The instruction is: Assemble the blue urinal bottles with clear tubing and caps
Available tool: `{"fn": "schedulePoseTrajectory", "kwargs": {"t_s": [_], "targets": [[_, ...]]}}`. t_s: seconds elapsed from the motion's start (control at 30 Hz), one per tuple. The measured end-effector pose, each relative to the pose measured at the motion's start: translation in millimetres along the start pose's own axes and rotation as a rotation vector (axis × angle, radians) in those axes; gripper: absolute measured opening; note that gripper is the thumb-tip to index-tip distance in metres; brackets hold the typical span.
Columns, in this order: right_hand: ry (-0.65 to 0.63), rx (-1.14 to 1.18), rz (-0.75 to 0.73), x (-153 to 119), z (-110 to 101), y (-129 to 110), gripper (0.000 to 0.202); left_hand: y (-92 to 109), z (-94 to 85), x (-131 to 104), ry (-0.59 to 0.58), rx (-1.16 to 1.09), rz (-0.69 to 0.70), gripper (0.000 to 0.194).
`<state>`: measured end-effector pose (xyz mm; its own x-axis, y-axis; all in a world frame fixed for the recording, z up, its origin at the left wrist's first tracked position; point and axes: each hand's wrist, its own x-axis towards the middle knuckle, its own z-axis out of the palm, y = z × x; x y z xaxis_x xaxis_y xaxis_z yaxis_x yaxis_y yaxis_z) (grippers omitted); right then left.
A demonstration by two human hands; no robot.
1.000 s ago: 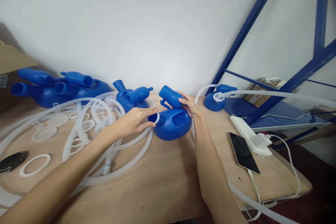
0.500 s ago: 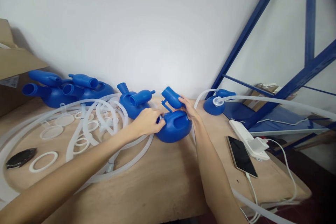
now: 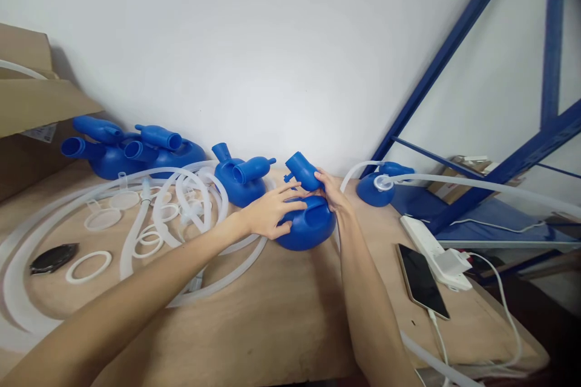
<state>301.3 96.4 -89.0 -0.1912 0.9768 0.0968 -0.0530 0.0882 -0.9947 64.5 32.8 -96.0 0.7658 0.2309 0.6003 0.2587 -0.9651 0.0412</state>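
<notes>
A rounded blue plastic urinal bottle (image 3: 308,227) stands on the wooden table in front of me. Above it tilts a blue tube-shaped mouthpiece (image 3: 301,168), its wide end up and to the left. My right hand (image 3: 333,192) grips the bottle's right rear side, and its thumb presses the mouthpiece's lower end. With fingers spread, my left hand (image 3: 275,210) lies over the bottle's left side, covering the neck there. How the mouthpiece joins the bottle is hidden. Just left stands another blue bottle (image 3: 236,190) with a similar mouthpiece (image 3: 252,169) on top.
Clear coiled hoses (image 3: 227,278), a white ring (image 3: 88,267), clear caps (image 3: 103,219) and a black object (image 3: 54,258) lie left. More blue bottles (image 3: 175,157) and a cardboard box (image 3: 27,97) stand behind. Right are a hosed bottle (image 3: 372,193), a phone (image 3: 422,281), a power strip (image 3: 424,236) and a blue rack (image 3: 436,72).
My left hand has let go of its pinch at the bottle's left neck and spread its fingers over the bottle. The right hand keeps its hold. The view has shifted slightly.
</notes>
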Motion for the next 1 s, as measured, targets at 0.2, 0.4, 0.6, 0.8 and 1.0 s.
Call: {"fn": "schedulePoseTrajectory", "kwargs": {"t_s": [0.2,0.4,0.6,0.8,1.0], "targets": [[0.030,-0.066,0.013,-2,2,1,0.056,-25,-6.9,9,-0.209,-0.018,0.360,0.057],[0.085,-0.081,-0.060,-2,4,4,0.052,-18,-4.1,7,-0.144,-0.138,0.131,0.047],[0.085,-0.089,-0.077,-6,6,1,0.050,9,-0.7,3,-0.003,-0.157,-0.284,0.029],[0.068,-0.089,-0.022,-5,6,-2,0.049,30,11.0,13,0.166,-0.137,-0.760,0.018],[0.061,-0.068,0.050,-8,6,-7,0.045,32,-3.1,22,0.110,-0.168,-0.907,0.023]]}}
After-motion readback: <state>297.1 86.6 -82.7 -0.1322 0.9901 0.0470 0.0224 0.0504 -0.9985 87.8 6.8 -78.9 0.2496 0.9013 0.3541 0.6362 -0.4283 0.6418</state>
